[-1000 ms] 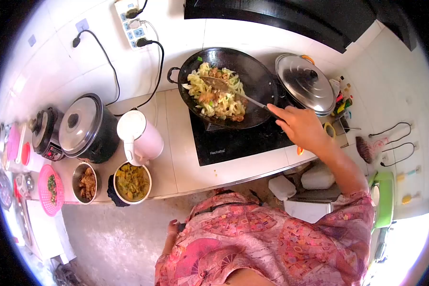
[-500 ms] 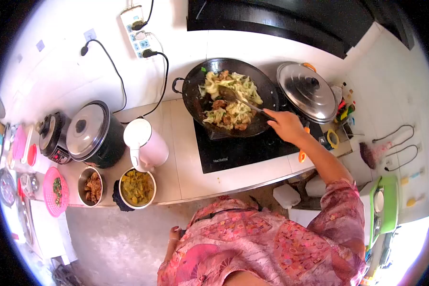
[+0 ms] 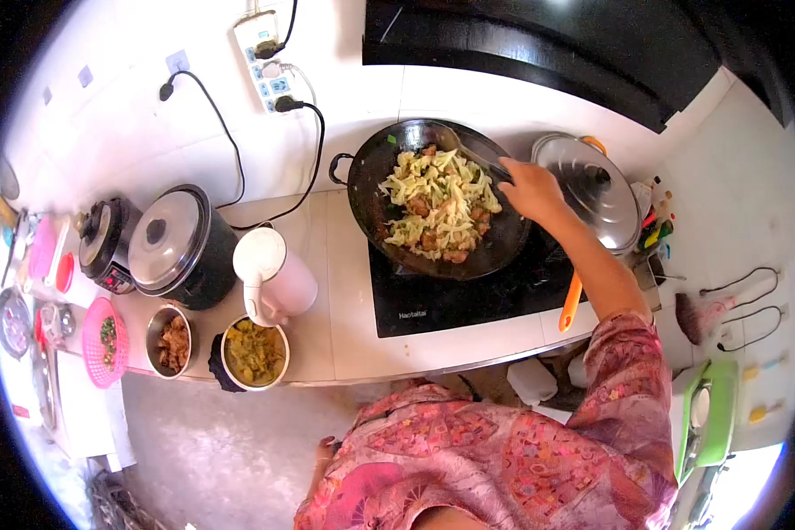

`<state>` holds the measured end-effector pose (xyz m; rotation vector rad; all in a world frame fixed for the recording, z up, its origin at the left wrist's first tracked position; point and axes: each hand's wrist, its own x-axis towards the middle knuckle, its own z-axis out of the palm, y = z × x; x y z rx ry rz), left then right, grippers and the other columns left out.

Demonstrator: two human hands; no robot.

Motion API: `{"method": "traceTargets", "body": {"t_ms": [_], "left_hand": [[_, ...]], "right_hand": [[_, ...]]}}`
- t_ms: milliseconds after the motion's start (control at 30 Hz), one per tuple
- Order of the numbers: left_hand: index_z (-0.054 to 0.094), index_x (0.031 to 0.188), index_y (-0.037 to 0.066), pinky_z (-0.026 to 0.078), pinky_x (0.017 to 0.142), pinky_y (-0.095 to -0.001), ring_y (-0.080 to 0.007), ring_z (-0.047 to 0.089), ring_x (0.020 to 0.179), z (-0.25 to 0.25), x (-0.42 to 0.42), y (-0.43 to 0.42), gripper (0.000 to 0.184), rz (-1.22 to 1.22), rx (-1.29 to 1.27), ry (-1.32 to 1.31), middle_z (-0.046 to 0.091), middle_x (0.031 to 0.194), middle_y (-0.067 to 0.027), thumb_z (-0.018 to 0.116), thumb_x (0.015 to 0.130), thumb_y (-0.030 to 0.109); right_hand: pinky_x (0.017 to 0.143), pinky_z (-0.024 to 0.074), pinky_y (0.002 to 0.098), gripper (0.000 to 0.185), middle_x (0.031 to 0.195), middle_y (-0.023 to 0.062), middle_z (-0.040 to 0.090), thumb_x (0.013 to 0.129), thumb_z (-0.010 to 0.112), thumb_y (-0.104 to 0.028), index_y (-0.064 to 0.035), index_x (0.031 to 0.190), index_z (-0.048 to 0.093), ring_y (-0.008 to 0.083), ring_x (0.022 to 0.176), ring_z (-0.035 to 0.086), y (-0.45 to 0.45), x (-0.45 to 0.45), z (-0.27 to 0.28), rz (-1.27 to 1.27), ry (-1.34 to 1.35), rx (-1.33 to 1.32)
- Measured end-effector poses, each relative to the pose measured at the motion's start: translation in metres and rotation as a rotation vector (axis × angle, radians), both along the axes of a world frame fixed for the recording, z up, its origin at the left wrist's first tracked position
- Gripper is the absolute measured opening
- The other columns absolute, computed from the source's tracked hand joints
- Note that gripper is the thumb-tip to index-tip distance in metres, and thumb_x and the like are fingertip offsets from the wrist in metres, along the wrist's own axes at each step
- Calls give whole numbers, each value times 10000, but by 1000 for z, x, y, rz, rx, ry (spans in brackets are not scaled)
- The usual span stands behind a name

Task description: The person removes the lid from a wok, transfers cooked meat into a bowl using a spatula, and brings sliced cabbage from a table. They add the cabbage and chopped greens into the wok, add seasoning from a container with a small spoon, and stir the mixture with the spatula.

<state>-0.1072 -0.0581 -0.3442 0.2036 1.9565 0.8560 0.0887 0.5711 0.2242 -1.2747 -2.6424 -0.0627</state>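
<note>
My right hand (image 3: 533,190) is closed around the handle of a metal spatula (image 3: 475,157). The spatula's head reaches the far side of a black wok (image 3: 373,205), at the edge of the food. Pale chopped cabbage (image 3: 446,181) and browned meat chunks (image 3: 418,207) fill the wok, which sits on a black induction cooktop (image 3: 442,311). An orange handle (image 3: 571,303) shows below my right forearm; what it joins is hidden. My left hand (image 3: 327,447) hangs low beside the patterned shirt, its fingers mostly hidden.
Right of the wok lies a metal lid (image 3: 579,181). Along the counter's left stand a white-and-pink jug (image 3: 287,287), a bowl of yellow-green food (image 3: 254,352), a pot of meat (image 3: 171,344), a pink basket (image 3: 97,362) and a lidded cooker (image 3: 172,243). A black hood overhangs (image 3: 539,62).
The spatula has moved from the middle of the food to the wok's far side, with my right hand farther from me. The cabbage is rearranged. The whole view has shifted slightly.
</note>
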Motion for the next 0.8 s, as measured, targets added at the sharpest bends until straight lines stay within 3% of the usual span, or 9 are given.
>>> {"method": "traceTargets", "body": {"t_ms": [200,300,400,467,667,733,800], "left_hand": [[579,1136,39,528,668,-287,-173,650,764,-11,-5,4,366,-12,186,-18,682,887,-129,692,807,154],[563,1147,28,528,668,-279,-173,651,755,-15,-17,23,363,-100,75,50,676,880,-129,674,828,160],[539,1151,16,538,655,-290,-193,655,750,-9,-28,37,362,-128,199,-50,667,862,-139,660,835,145],[513,1154,-3,550,643,-311,-219,659,747,-33,-34,42,355,127,191,-272,661,850,-158,639,841,108],[500,1154,-15,554,641,-319,-237,669,731,-39,-48,34,350,106,210,-277,666,866,-188,632,843,76],[510,1149,-8,552,642,-314,-236,670,728,-38,-51,31,347,62,186,-245,668,859,-187,640,840,80],[533,1129,-3,549,649,-304,-226,672,734,-35,-51,24,343,-77,76,-56,672,844,-175,666,831,105]], "right_hand": [[687,506,447,384,856,173,642,810,558,-79,-49,1193,544,337,787,639,-38,-66,4,111,-323,-15],[614,502,428,434,816,146,618,774,557,-45,-80,1206,544,322,694,633,-71,-59,2,237,-377,93],[587,492,417,482,793,129,583,750,564,-39,-103,1227,535,309,665,616,-93,-29,-10,322,-339,105],[582,483,417,486,792,107,562,755,560,-45,-148,1229,550,305,667,601,-102,1,-18,350,-324,133],[635,494,446,344,768,108,607,803,565,-115,-180,1134,633,317,697,605,-134,53,63,336,-159,0],[636,482,435,384,769,108,607,778,596,-98,-174,1154,623,315,706,603,-160,53,98,293,-234,-46],[638,469,424,429,770,108,607,753,627,-81,-167,1174,614,313,715,601,-175,50,100,250,-305,-90]]}}
